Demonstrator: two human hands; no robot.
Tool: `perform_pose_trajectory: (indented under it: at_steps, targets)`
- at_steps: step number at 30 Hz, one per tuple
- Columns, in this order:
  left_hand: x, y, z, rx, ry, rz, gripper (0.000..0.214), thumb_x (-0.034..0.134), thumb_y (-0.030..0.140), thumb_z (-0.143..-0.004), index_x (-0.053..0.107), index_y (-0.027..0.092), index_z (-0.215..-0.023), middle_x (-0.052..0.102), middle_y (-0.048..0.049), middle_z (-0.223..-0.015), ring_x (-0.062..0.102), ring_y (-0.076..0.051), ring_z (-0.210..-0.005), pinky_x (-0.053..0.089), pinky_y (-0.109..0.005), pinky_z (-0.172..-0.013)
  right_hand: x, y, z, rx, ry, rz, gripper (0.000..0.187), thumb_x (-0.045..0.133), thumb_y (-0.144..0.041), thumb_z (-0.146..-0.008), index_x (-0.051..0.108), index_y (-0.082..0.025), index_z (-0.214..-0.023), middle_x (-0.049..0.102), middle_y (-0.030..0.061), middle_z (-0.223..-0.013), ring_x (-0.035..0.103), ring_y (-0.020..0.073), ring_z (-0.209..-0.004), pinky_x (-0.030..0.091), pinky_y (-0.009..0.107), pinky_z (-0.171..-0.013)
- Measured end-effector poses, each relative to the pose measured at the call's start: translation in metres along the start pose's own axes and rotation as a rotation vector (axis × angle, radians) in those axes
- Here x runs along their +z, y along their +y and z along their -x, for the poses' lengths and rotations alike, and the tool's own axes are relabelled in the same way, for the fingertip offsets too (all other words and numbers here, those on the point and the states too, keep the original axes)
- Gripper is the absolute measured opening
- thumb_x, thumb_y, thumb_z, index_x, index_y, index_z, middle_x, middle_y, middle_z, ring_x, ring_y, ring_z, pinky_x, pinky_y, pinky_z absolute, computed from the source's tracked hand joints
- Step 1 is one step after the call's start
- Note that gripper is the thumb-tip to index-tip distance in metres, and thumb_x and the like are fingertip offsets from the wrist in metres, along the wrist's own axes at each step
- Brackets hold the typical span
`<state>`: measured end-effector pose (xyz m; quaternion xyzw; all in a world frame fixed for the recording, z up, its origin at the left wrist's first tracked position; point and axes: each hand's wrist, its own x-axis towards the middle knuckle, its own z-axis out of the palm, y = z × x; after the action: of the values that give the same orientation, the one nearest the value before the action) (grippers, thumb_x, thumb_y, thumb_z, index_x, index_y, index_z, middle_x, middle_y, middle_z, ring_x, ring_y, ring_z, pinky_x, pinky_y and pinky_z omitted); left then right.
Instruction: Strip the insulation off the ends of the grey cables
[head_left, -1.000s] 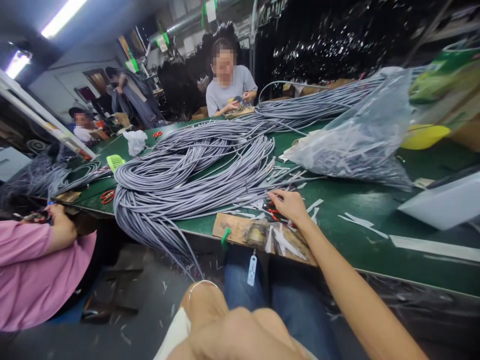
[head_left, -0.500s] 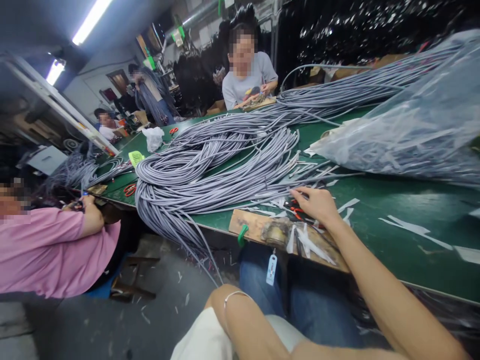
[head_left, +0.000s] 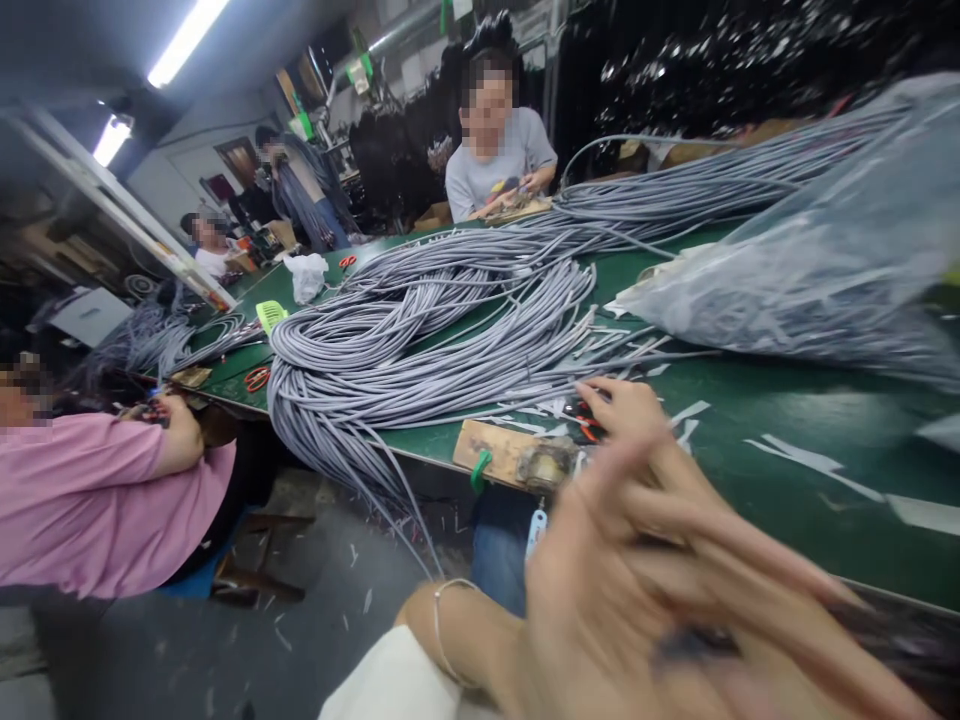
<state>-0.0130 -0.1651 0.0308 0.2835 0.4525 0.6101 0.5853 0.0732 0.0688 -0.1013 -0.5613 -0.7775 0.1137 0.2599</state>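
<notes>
Cables (head_left: 420, 330) fill the frame's centre as before. Your left hand (head_left: 600, 560), now raised and blurred at lower centre, spreads its fingers, holding nothing. Your right hand (head_left: 626, 410) stays on the red-handled cutters (head_left: 586, 422); grip unclear.

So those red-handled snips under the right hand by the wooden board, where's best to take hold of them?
Take the red-handled snips by the handles: only those red loops show from under the right hand, lying flat on the green table. Come down from above on the near side, since the grey cable bundle crowds the far side and the blades are hidden.
</notes>
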Motion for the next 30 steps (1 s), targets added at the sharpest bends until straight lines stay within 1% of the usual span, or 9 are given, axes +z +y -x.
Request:
perform_pose_trajectory:
  at_steps: [2,4,8,12,16,20,25,28,30]
  targets:
    - [0.002,0.004,-0.029,0.048,-0.066,0.069,0.09,0.081,0.037,-0.056,0.036,0.033,-0.133,0.062,-0.0038,-0.095,0.067,-0.024,-0.072,0.055,-0.036,-0.065,-0.002,-0.002,0.0,-0.002,-0.006,0.007,0.03,0.046,-0.036,-0.083,0.071,-0.021,-0.089,0.071,0.0065,-0.081,0.065,0.0214,-0.074,0.047,0.028,-0.063]
    - [0.002,0.003,-0.052,0.083,-0.096,0.17,0.089,0.083,0.022,-0.054,0.038,0.027,-0.13,0.061,-0.0033,-0.092,0.067,-0.02,-0.067,0.055,-0.03,-0.065,-0.003,-0.004,0.0,0.002,-0.008,0.015,0.03,0.046,-0.035,-0.084,0.071,-0.021,-0.09,0.071,0.0063,-0.081,0.065,0.0213,-0.074,0.047,0.028,-0.062]
    - [-0.005,-0.003,-0.069,0.039,-0.055,0.261,0.083,0.082,0.012,-0.051,0.041,0.02,-0.122,0.061,-0.0032,-0.09,0.067,-0.018,-0.064,0.055,-0.027,-0.061,-0.006,-0.006,0.0,0.003,-0.004,0.025,0.029,0.046,-0.035,-0.083,0.071,-0.023,-0.09,0.071,0.0058,-0.08,0.066,0.0224,-0.075,0.047,0.028,-0.062]
    - [-0.01,-0.006,-0.069,0.021,-0.047,0.232,0.082,0.083,0.014,-0.051,0.042,0.022,-0.121,0.061,-0.0037,-0.093,0.068,-0.019,-0.065,0.056,-0.029,-0.064,-0.007,-0.007,0.0,-0.006,-0.006,0.03,0.029,0.046,-0.034,-0.083,0.071,-0.022,-0.09,0.071,0.0068,-0.082,0.066,0.0231,-0.077,0.048,0.028,-0.064]
    - [-0.013,-0.01,-0.069,0.122,-0.008,0.163,0.081,0.084,0.017,-0.051,0.043,0.023,-0.121,0.062,-0.0031,-0.092,0.068,-0.021,-0.069,0.055,-0.032,-0.07,-0.006,-0.006,0.0,-0.016,-0.002,0.034,0.028,0.046,-0.033,-0.083,0.071,-0.023,-0.09,0.072,0.0049,-0.082,0.066,0.0218,-0.077,0.048,0.028,-0.064]
    - [-0.015,-0.014,-0.071,0.213,0.017,0.11,0.078,0.083,0.019,-0.053,0.044,0.024,-0.121,0.062,-0.0022,-0.09,0.068,-0.02,-0.07,0.054,-0.029,-0.071,-0.006,-0.005,0.0,-0.023,0.007,0.042,0.028,0.046,-0.034,-0.083,0.071,-0.025,-0.089,0.072,0.0035,-0.08,0.066,0.0206,-0.075,0.048,0.027,-0.063]
    - [-0.011,-0.01,-0.07,0.21,0.024,0.138,0.077,0.085,0.017,-0.05,0.048,0.024,-0.117,0.062,0.0008,-0.082,0.067,-0.017,-0.064,0.054,-0.026,-0.066,-0.007,-0.007,0.0,-0.016,0.006,0.047,0.028,0.047,-0.033,-0.083,0.072,-0.024,-0.089,0.072,0.0049,-0.08,0.066,0.0217,-0.075,0.048,0.027,-0.064]
    - [-0.004,0.001,-0.048,0.067,-0.12,0.162,0.068,0.087,0.026,-0.045,0.059,0.019,-0.106,0.057,0.0039,-0.064,0.064,-0.015,-0.053,0.053,-0.026,-0.059,-0.006,-0.007,0.0,-0.004,0.0,0.051,0.028,0.047,-0.034,-0.082,0.072,-0.023,-0.089,0.071,0.0059,-0.078,0.066,0.0227,-0.074,0.048,0.028,-0.062]
    - [-0.001,0.006,-0.02,-0.125,-0.302,0.129,0.056,0.084,0.04,-0.05,0.066,0.014,-0.096,0.061,-0.0018,-0.061,0.063,-0.019,-0.051,0.052,-0.029,-0.057,-0.006,-0.006,0.0,0.005,-0.005,0.056,0.029,0.046,-0.035,-0.082,0.072,-0.022,-0.089,0.071,0.0064,-0.078,0.066,0.0232,-0.073,0.048,0.028,-0.061]
